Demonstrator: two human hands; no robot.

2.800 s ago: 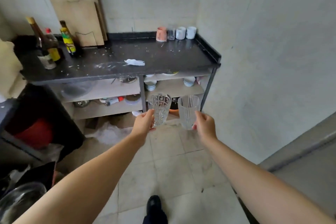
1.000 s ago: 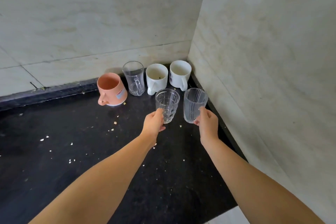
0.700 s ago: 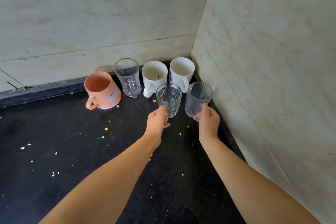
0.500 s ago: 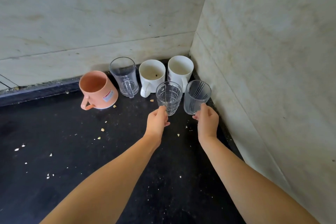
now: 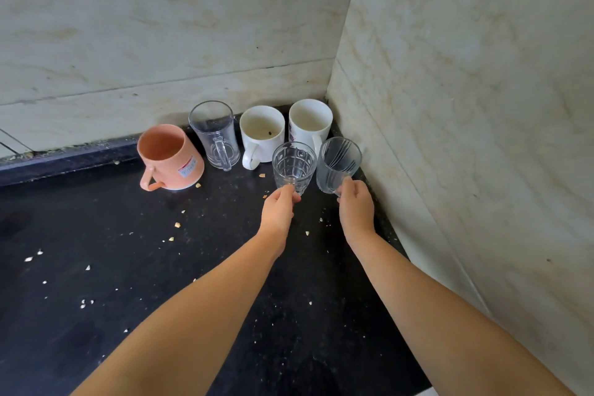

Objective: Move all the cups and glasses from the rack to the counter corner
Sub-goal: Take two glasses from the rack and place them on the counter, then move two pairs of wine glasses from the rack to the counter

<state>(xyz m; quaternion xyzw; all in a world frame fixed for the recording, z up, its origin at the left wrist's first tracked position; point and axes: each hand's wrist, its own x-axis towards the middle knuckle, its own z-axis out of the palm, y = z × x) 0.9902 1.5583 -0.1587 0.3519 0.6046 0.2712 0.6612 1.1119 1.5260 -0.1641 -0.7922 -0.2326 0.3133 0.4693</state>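
Left hand (image 5: 279,207) gripping patterned glass (image 5: 294,167), right hand (image 5: 356,204) gripping ribbed glass (image 5: 337,164), mugs (image 5: 262,132) at 12 o'clock.

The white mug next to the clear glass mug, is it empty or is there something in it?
Almost empty: the white mug stands upright with no liquid showing, only a small dark speck inside; what the speck is cannot be told.

Peach mug (image 5: 170,157), black speckled counter (image 5: 96,267)

Single head-worn wide-angle cam, looking forward and down, close on the black counter (image 5: 96,267) corner where two tiled walls (image 5: 466,106) meet; forearms enter from the bottom.
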